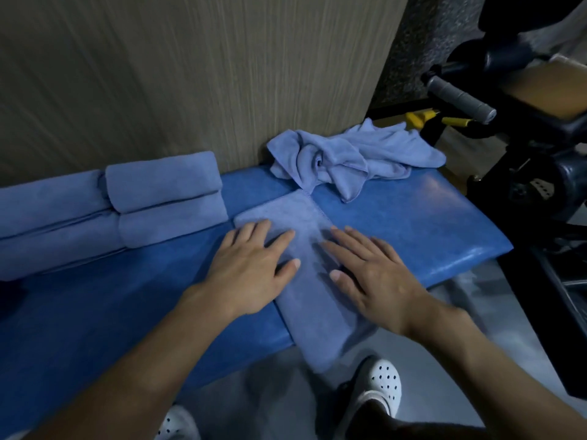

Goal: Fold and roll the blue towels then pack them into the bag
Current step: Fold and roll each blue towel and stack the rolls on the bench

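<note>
Bench [413, 223]: folded towel [313, 315] overhangs edge (left hand [251, 274], right hand [374, 274] flat).

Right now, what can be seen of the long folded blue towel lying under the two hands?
The long folded blue towel is soft, fuzzy cloth, folded into a narrow strip with a stitched hem along its far right edge. It lies flat, slanting across the glossy blue padded bench; its near end hangs over the front edge. The left hand and the right hand press on it with flat, straight fingers, one at each side.
</note>
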